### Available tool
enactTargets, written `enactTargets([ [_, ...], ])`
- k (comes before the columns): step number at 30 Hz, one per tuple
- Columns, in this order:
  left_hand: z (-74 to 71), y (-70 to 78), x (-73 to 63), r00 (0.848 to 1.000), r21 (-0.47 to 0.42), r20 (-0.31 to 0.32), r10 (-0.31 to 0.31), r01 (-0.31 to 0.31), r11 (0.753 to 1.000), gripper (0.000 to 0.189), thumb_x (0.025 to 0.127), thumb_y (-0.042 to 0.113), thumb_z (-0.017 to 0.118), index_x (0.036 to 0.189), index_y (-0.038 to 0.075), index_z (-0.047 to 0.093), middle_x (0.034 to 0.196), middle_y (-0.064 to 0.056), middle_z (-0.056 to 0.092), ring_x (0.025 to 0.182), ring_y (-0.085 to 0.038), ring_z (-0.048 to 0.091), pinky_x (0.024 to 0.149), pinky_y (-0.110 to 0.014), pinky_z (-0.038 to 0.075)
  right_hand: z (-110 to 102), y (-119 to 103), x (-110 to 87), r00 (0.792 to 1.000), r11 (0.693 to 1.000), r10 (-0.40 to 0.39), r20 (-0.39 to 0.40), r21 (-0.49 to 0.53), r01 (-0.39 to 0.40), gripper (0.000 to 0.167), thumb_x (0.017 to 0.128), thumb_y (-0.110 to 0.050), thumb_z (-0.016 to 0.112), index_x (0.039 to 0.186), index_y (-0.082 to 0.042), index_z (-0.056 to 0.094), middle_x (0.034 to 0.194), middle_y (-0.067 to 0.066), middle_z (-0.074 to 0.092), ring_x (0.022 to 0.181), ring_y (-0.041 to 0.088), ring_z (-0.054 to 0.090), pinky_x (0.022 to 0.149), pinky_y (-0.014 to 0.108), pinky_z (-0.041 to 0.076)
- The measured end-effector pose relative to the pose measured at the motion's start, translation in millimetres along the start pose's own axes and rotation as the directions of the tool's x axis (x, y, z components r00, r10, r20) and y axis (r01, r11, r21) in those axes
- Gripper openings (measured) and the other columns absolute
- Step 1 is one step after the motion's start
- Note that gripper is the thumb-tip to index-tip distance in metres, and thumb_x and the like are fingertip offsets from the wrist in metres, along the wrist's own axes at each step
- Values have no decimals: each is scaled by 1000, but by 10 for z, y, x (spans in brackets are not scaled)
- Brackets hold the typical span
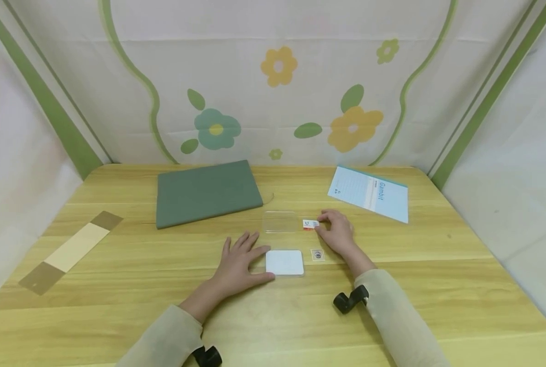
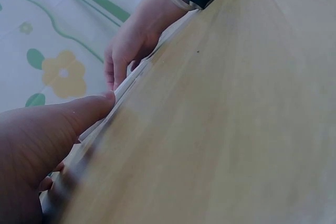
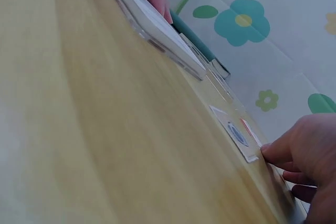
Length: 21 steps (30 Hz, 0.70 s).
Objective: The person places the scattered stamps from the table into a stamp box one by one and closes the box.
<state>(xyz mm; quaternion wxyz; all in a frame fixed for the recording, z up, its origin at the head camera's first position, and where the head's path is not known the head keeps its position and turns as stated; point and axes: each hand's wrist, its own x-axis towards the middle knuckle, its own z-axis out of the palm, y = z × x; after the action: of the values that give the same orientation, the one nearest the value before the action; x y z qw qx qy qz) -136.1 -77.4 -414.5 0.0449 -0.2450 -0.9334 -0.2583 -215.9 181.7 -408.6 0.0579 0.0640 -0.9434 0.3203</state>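
Note:
My left hand (image 1: 241,266) spans the left end of a flat white rectangular case (image 1: 284,262) with a clear rim. Its thumb (image 2: 89,113) and index finger hold the near and far corners, the other fingers spread on the table. Flat on the wood beyond the case is a clear plastic lid (image 1: 279,222). My right hand (image 1: 338,232) pinches the right edge of a small white-and-red card (image 1: 309,224), which lies at table level. Between that hand and the case is a small square card (image 3: 235,132) with a dark round picture. Part of the white-and-red card is hidden under my fingertips.
A dark green notebook (image 1: 208,193) lies at the back left, and a light blue notepad (image 1: 369,193) at the back right. Far left is a beige strip (image 1: 76,248) with brown ends. A flower-printed curtain (image 1: 273,112) stands behind the wooden table (image 1: 438,265).

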Motion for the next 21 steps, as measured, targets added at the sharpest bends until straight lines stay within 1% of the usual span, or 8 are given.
enactTargets([
  [5, 8, 4, 5, 1000, 0, -2, 0, 0, 1000, 63, 70, 58, 57, 119, 19, 53, 135, -11, 30, 125, -31, 18, 93, -57, 1, -1, 17, 2, 1000, 1000, -6, 19, -4, 7, 21, 80, -15, 60, 96, -3, 57, 123, 15, 43, 117, 33, 28, 93, 49, 11],
  [10, 14, 7, 9, 1000, -7, 4, -5, 5, 1000, 64, 70, 59, 57, 120, 19, 53, 136, -11, 29, 125, -30, 17, 93, -57, 0, 1, 34, 3, 1000, 1000, -6, 16, 7, 6, 19, 80, -15, 60, 95, -4, 57, 123, 14, 42, 117, 32, 28, 94, 48, 10],
  [14, 16, 2, 13, 1000, 4, 10, -15, 15, 1000, 65, 70, 60, 57, 120, 20, 52, 136, -10, 29, 126, -29, 16, 94, -55, 0, -2, 34, 4, 1000, 1000, -13, 13, 13, 13, 19, 79, -14, 59, 95, -3, 57, 122, 15, 43, 117, 33, 28, 94, 49, 9],
  [17, 12, 2, 14, 1000, 10, 9, -14, 14, 1000, 65, 69, 59, 57, 120, 19, 52, 136, -10, 29, 126, -29, 17, 94, -56, 1, -5, 29, 1, 1000, 999, -15, 8, 31, 14, 19, 79, -13, 60, 94, -3, 57, 122, 15, 43, 116, 33, 28, 94, 49, 9],
  [21, 1, 2, 12, 1000, 12, 5, -11, 11, 1000, 65, 69, 60, 57, 120, 19, 52, 136, -11, 30, 125, -29, 17, 94, -56, 1, 1, 19, -7, 1000, 997, -22, -19, 73, 24, 18, 77, -14, 61, 92, -4, 56, 120, 15, 45, 115, 34, 29, 94, 49, 9],
])
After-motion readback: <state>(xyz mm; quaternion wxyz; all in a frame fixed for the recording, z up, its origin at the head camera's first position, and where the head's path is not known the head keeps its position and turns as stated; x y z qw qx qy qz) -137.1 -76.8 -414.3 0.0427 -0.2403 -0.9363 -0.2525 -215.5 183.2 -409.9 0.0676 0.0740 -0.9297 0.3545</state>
